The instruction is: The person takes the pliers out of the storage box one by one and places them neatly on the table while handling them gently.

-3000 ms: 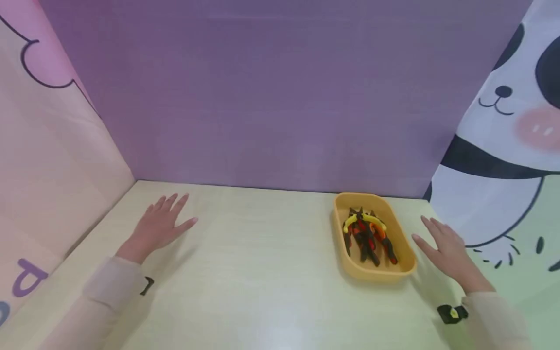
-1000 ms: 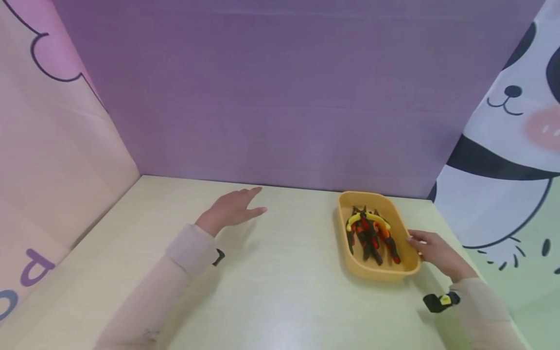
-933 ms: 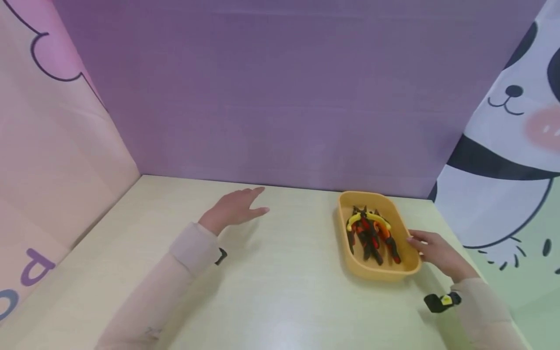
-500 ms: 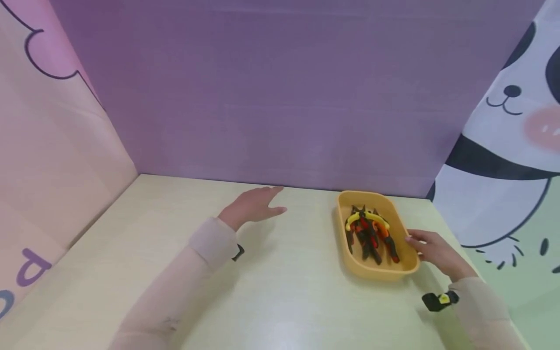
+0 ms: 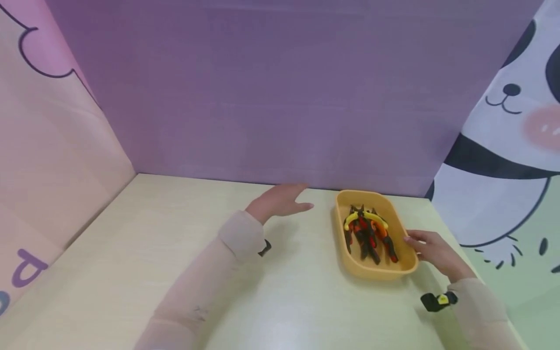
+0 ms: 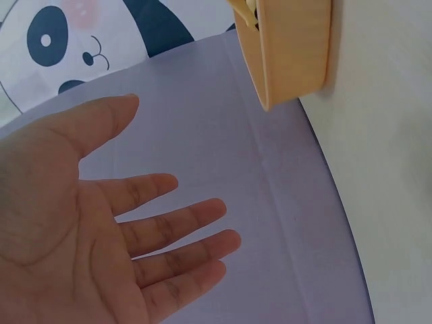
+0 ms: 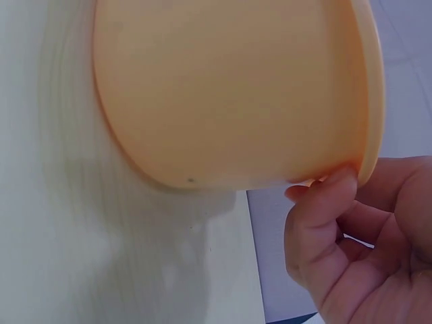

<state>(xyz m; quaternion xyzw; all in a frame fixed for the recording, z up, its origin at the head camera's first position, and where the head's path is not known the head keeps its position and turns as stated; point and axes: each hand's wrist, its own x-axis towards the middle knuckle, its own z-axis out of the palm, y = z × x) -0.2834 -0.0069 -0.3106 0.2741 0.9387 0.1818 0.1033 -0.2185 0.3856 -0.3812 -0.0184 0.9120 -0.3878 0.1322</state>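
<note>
A yellow-orange plastic bin [image 5: 380,273] stands at the right of the table, holding several pliers [image 5: 372,240] with black-and-red, orange and yellow handles. My right hand [image 5: 439,253] pinches the bin's right rim; in the right wrist view the thumb and fingers [image 7: 327,202] close on the rim from both sides. Left of the bin, my left hand [image 5: 280,200] hangs above the table with nothing in it. Seen from the left wrist, its fingers [image 6: 172,229] are spread and relaxed, apart from the bin wall [image 6: 297,54].
The pale wooden table [image 5: 183,233] meets a purple backdrop [image 5: 280,97] just behind the bin. A panda-print panel [image 5: 494,194] stands close on the right, and a pinkish panel [image 5: 57,146] borders the left side.
My left hand has moved right from the far left, toward the bin. The right hand was apart from the bin at first, then took hold of its rim and has stayed there.
</note>
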